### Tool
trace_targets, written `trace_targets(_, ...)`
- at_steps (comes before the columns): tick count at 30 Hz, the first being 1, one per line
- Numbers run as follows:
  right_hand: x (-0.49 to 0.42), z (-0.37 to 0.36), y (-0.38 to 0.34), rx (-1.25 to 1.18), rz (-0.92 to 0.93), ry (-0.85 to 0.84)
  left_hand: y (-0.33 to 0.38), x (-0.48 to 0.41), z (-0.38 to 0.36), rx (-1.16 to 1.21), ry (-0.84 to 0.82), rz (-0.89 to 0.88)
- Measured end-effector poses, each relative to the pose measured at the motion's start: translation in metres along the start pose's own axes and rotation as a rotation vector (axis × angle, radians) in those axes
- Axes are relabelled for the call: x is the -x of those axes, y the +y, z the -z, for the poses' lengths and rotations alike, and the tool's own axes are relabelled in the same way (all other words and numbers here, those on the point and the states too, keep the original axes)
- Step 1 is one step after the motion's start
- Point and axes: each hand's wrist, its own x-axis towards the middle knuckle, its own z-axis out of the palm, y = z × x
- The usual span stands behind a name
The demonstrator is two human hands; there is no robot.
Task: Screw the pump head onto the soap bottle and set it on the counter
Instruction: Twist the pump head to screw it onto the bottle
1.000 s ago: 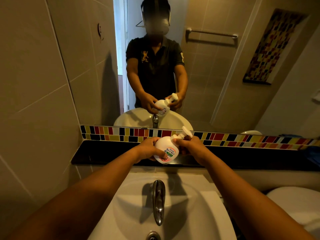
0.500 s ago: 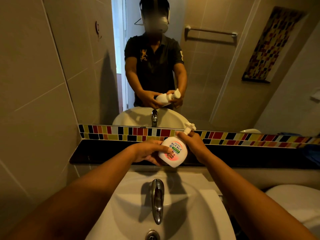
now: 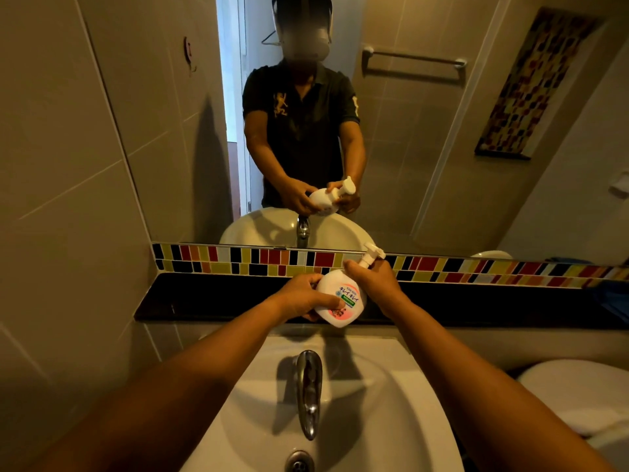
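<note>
A white soap bottle (image 3: 343, 301) with a pink and green label is held tilted above the back of the sink, its top leaning away to the right. My left hand (image 3: 301, 298) grips the bottle's body from the left, thumb on the label. My right hand (image 3: 372, 279) is closed around the neck, where the white pump head (image 3: 371, 255) sticks out above the fingers. The joint between pump and bottle is hidden by my right hand. Behind the bottle runs the black counter ledge (image 3: 211, 298).
A white sink (image 3: 391, 403) with a chrome faucet (image 3: 309, 386) lies below my hands. A coloured tile strip (image 3: 238, 260) and a mirror (image 3: 408, 131) rise behind the ledge. A white toilet lid (image 3: 578, 393) sits at the lower right, something blue (image 3: 612, 301) at the ledge's right end.
The bottle has tipped further, its top swinging right and away. My left thumb has come onto the label and my right hand has shifted its hold at the neck.
</note>
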Motion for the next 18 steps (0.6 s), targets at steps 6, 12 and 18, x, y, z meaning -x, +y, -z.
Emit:
trace_targets(6,-0.004,-0.002,0.008,0.005,-0.044,0.052,-0.006,-0.007,-0.009,-0.039,0.072,-0.017)
trace_targets(12,-0.009,-0.002,0.016,0.031,-0.071,0.058,-0.010,-0.012,-0.011,-0.089,0.064,-0.010)
trace_targets(18,-0.010,-0.003,0.023,0.007,-0.010,-0.110,-0.020,-0.015,0.006,0.024,-0.003,0.051)
